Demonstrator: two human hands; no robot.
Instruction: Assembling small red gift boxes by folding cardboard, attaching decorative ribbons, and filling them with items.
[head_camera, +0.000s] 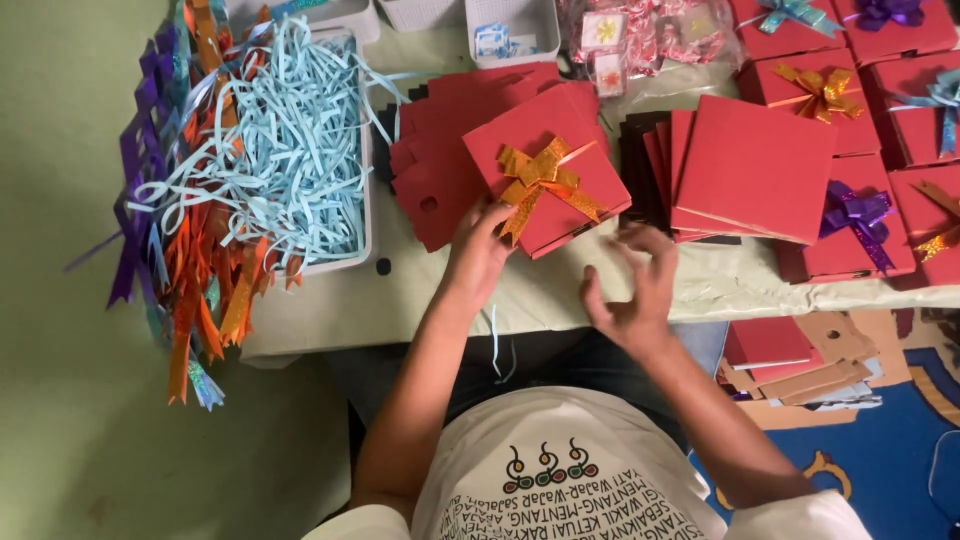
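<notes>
A flat red box (580, 170) with a shiny gold ribbon bow (541, 180) on its lid is tilted above the low table (420, 290). My left hand (478, 252) grips the box at its near left corner, fingers touching the bow's tail. My right hand (634, 290) hovers just right of the box with fingers spread and holds nothing. Under the box lies a pile of flat red box pieces (445, 160).
A white tray (352, 215) at left overflows with light blue, orange and purple ribbons. A stack of red lids (750, 165) lies right of the box. Finished red boxes with bows (860, 215) fill the far right. Red and brown card pieces (800, 360) lie on the floor.
</notes>
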